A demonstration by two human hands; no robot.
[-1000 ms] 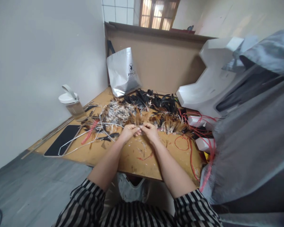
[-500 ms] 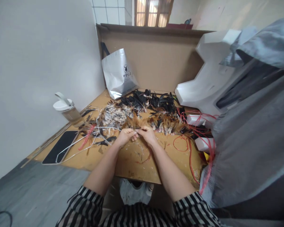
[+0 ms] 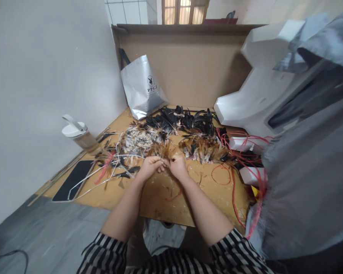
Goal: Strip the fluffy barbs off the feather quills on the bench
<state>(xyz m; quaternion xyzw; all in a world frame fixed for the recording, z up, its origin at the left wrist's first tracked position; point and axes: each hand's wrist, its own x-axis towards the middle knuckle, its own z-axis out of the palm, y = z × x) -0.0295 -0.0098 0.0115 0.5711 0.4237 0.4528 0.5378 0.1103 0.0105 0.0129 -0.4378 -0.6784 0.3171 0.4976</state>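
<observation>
My left hand (image 3: 152, 167) and my right hand (image 3: 177, 166) meet over the near part of the table, fingers pinched together. Brown feathers (image 3: 161, 148) fan out just beyond my fingertips, their lower ends hidden by the fingers. A thin white strip (image 3: 128, 155) runs from the left up to my left hand; whether it is held cannot be made out. Close by lie a heap of pale, speckled feathers (image 3: 141, 139), a row of brown feathers (image 3: 207, 148) and black feathers (image 3: 198, 121) behind.
A silver bag (image 3: 141, 89) leans at the back. On the left are a lidded cup (image 3: 81, 135), a dark phone or tablet (image 3: 73, 180) and pink twine (image 3: 105, 167). Red cord (image 3: 233, 190) tangles at right near white foam pieces (image 3: 253, 175) and grey cloth (image 3: 308, 182).
My right hand has turned slightly, its knuckles now higher over the brown feathers. My left hand stays nearly in place. The view has shifted slightly.
</observation>
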